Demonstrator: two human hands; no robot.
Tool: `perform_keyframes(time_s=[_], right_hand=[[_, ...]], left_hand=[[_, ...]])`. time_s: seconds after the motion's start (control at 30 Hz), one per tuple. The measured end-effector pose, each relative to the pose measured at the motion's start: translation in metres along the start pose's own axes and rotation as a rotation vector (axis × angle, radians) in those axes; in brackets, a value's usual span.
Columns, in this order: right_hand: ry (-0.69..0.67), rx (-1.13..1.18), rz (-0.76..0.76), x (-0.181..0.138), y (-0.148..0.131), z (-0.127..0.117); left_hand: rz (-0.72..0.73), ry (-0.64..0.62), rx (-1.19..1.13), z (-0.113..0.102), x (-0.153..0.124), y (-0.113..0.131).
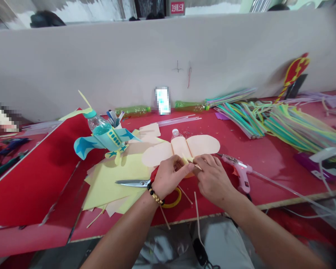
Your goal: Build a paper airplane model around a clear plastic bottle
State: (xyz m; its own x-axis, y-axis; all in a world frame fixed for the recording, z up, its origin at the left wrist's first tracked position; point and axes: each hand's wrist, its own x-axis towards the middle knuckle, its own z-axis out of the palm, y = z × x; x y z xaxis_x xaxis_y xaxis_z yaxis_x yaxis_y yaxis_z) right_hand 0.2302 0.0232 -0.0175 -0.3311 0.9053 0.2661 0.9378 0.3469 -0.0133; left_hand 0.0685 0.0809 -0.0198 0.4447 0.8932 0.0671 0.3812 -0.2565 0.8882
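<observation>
My left hand [170, 175] and my right hand [212, 180] are closed close together, pinching a small pale yellow paper piece [188, 159] between their fingertips. Just beyond them lies a plastic bottle [177, 133] wrapped in pale peach paper [181, 147], with rounded paper wings on both sides. Red-handled scissors [133, 183] lie partly under my left hand, blades pointing left. Below my wrist, a yellow ring [175, 200] is partly hidden. To the right of my right hand, a pink glue gun [242, 173] lies with a glue stick in its back.
A blue paper-and-bottle plane [105, 140] stands at left beside a red board [42, 175]. Yellow paper sheets [112, 183] lie under the scissors. Green bottles [189, 106] and a phone [162, 100] line the partition. Bundles of coloured sticks [294, 123] fill the right.
</observation>
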Motion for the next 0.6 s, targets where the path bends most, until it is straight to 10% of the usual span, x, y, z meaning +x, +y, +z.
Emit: perform_keyframes(time_s=[0.33, 0.6], right_hand=[[0.363, -0.019, 0.255, -0.051, 0.034, -0.007], [-0.075, -0.183, 0.852, -0.090, 0.073, 0.004]], left_hand=[[0.012, 0.049, 0.221, 0.004, 0.001, 0.000], [0.017, 0.092, 0.510, 0.007, 0.000, 0.007]])
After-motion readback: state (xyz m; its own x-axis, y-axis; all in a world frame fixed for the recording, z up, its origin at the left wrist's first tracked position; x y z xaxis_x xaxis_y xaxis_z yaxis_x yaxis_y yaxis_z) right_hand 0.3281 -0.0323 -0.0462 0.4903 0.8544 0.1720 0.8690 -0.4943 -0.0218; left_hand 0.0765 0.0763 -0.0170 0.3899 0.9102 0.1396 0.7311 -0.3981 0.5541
